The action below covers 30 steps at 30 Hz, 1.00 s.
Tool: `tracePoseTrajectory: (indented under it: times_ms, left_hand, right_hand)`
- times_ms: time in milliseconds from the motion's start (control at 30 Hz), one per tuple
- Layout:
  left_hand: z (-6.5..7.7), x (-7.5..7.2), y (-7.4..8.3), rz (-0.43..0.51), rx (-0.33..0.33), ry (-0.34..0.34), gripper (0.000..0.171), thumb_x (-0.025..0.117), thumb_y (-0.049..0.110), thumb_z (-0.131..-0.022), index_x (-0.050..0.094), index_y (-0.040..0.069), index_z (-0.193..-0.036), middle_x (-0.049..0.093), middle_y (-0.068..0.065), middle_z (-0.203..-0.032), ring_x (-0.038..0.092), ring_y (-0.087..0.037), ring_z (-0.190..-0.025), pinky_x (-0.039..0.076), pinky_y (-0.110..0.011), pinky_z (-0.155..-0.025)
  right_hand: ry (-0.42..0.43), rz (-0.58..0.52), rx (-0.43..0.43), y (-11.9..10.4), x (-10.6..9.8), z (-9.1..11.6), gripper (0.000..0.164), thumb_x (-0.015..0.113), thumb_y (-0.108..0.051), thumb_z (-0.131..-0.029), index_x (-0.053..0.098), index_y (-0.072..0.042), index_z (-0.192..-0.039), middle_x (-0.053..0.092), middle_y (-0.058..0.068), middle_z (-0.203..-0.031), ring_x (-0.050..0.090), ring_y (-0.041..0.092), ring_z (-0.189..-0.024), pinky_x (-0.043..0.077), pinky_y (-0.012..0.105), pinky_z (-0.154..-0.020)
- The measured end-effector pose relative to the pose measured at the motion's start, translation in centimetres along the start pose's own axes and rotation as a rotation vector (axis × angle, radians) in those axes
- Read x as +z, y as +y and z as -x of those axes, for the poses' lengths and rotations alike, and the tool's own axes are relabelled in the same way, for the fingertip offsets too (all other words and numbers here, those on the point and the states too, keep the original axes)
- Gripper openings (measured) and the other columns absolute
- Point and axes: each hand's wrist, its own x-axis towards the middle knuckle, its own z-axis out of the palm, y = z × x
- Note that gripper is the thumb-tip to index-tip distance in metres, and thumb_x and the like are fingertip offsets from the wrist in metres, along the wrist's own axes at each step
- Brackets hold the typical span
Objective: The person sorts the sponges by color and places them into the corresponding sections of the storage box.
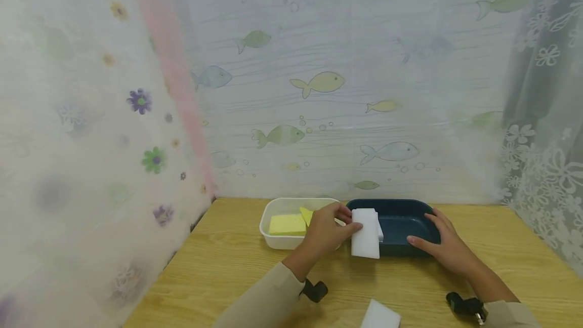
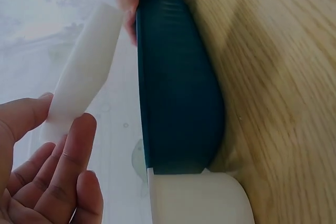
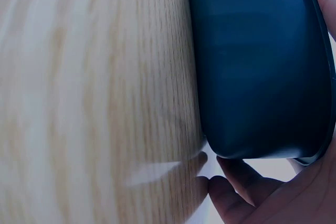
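My left hand [image 1: 325, 232] pinches a white sponge block [image 1: 366, 239] between thumb and fingers, above the left end of a dark teal tub [image 1: 405, 249]. The left wrist view shows the held sponge [image 2: 86, 69] tilted beside the tub's rim. Behind it in the head view, part of another white piece [image 1: 380, 232] shows inside the tub. My right hand [image 1: 451, 247] holds the tub's right end, thumb at the front rim and fingers around the far side. In the right wrist view, fingers [image 3: 244, 182] lie against the tub's outer wall [image 3: 262, 77].
A white tub [image 1: 291, 243] with yellow sponges [image 1: 288, 224] stands left of the teal one, partly behind my left hand. Another white block [image 1: 381, 315] lies on the wooden table [image 1: 218, 262] near the front. A fish-patterned curtain [image 1: 319, 115] hangs behind the table.
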Motion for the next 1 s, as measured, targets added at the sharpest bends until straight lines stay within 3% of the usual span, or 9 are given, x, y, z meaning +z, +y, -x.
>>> tracePoseTrajectory:
  times_ms: [300, 733, 1000]
  left_hand:
    - [-1.8, 1.4, 0.6, -0.067, 0.009, 0.018, 0.027, 0.085, 0.039, -0.087, 0.068, 0.022, -0.1, 0.07, 0.014, -0.088, 0.062, -0.003, -0.083, 0.053, -0.021, -0.065]
    - [-3.6, 3.4, 1.1, -0.035, -0.048, 0.061, 0.024, 0.086, 0.036, -0.086, 0.068, 0.022, -0.095, 0.067, 0.013, -0.086, 0.059, -0.005, -0.079, 0.052, -0.022, -0.063]
    - [-4.7, 5.0, 0.6, 0.114, -0.091, 0.064, 0.023, 0.086, 0.029, -0.087, 0.066, 0.017, -0.093, 0.067, 0.008, -0.082, 0.068, -0.006, -0.062, 0.056, -0.024, -0.06]
  right_hand:
    - [0.009, 0.0, 0.001, 0.0, 0.1, 0.0, 0.103, 0.069, -0.052, -0.096, 0.014, 0.006, -0.162, -0.01, 0.031, -0.169, 0.007, 0.066, -0.147, 0.025, 0.085, -0.099]
    - [0.013, 0.001, 0.014, -0.3, -0.1, -0.1, 0.104, 0.069, -0.052, -0.096, 0.013, 0.006, -0.162, -0.011, 0.031, -0.169, 0.006, 0.066, -0.148, 0.024, 0.085, -0.1]
    - [0.008, 0.0, 0.009, 0.0, -0.1, -0.1, 0.104, 0.069, -0.053, -0.096, 0.014, 0.006, -0.161, -0.01, 0.032, -0.168, 0.007, 0.066, -0.147, 0.025, 0.084, -0.1]
